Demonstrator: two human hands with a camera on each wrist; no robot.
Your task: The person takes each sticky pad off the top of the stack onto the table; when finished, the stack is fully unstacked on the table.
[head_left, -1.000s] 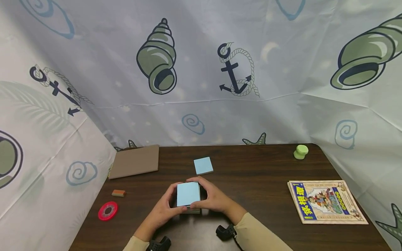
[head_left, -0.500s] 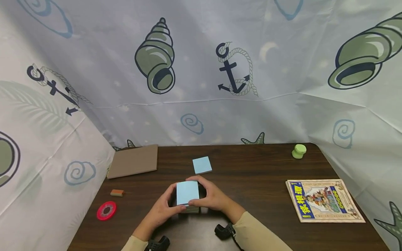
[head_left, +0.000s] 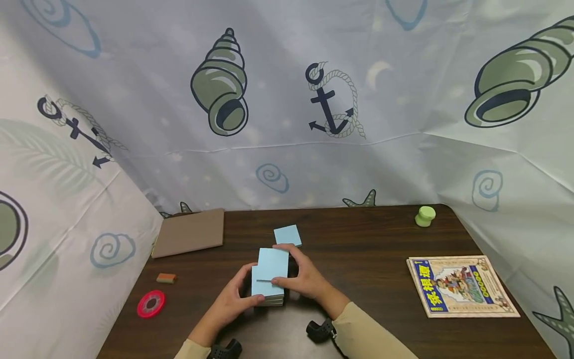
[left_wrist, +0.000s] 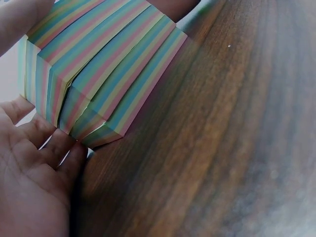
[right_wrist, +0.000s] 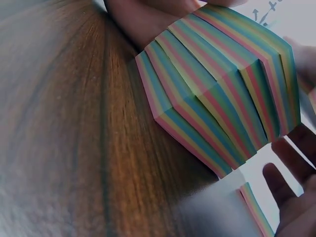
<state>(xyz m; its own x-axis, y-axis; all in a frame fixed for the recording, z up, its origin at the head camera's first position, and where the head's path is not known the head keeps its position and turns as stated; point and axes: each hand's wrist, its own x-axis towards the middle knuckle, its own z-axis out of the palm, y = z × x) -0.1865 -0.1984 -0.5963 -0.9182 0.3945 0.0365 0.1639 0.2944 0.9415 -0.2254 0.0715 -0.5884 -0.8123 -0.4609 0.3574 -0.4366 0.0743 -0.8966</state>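
Observation:
A tall stack of sticky-note pads (head_left: 268, 291) stands in front of me, light blue on top. Both wrist views show its striped edges (left_wrist: 98, 64) in pink, yellow, green and blue. My left hand (head_left: 233, 296) holds the stack's left side, thumb near the front corner. My right hand (head_left: 309, 279) pinches the top pad (head_left: 272, 263) between thumb and fingers; this pad is offset toward the back right, overlapping the pads below. Behind it a separate sticky-note pad (head_left: 287, 234) lies on the table, its near corner overlapped by my right fingers in the head view.
On the dark wooden table (head_left: 358, 239), a brown board (head_left: 190, 232) lies back left. Nearer are an orange eraser-like block (head_left: 166, 278) and a red ring-shaped disc (head_left: 151, 304). To the right are a green knob-shaped object (head_left: 425, 216) and illustrated booklets (head_left: 464, 286).
My right hand has moved the top pad toward the back and slightly right, off its alignment with the stack. My left hand stays at the stack's left side.

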